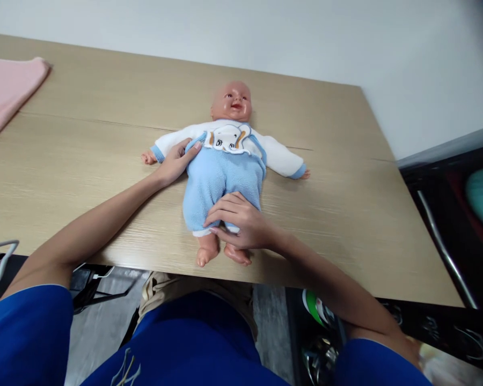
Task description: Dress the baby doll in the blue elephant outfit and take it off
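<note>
A baby doll (231,102) lies on its back on the table, head away from me, arms spread and bare feet towards me. It wears a white long-sleeved top with blue cuffs and fluffy light-blue pants (203,185) with a white cartoon animal face on the bib. My left hand (180,161) is at the doll's side, thumb and fingers closed on the edge of the pants near the waist. Over the lower legs, my right hand (241,220) has its fingers bent on the pants near a white leg hem, partly hiding that leg.
A folded pink cloth (12,91) lies at the table's far left. The wooden table (326,214) meets a pale wall at the back. Right of the table stands a dark frame with a metal bar (446,249). Under the front edge a green-and-white object (316,306) shows.
</note>
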Tool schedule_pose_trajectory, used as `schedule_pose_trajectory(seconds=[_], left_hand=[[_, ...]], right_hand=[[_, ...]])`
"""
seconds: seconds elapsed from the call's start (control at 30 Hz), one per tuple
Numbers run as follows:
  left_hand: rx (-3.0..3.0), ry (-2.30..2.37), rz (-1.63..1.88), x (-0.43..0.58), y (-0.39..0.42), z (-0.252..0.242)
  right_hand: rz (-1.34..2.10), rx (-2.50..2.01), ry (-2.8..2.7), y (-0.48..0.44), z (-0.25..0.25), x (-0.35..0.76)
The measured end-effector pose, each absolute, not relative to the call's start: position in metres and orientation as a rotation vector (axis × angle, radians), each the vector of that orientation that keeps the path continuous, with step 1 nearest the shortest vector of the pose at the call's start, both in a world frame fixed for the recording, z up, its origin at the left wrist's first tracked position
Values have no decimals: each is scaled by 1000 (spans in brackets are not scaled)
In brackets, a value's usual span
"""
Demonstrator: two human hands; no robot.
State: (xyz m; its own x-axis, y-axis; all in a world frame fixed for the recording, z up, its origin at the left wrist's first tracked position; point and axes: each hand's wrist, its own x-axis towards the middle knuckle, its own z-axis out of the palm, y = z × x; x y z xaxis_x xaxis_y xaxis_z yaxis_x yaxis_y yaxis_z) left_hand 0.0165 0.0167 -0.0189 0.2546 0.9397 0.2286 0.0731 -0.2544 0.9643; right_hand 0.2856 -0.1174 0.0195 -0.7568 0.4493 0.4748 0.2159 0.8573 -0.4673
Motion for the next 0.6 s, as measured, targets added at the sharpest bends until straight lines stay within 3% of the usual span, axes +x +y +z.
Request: schedule_pose_trajectory(seconds=[0.37,0.6], left_hand=[[1455,942,1332,18,17,-24],[1521,945,1426,20,11,-20]], right_hand=[[435,-647,-2063,-109,34,286],[474,-833,-2065,18,78,252]])
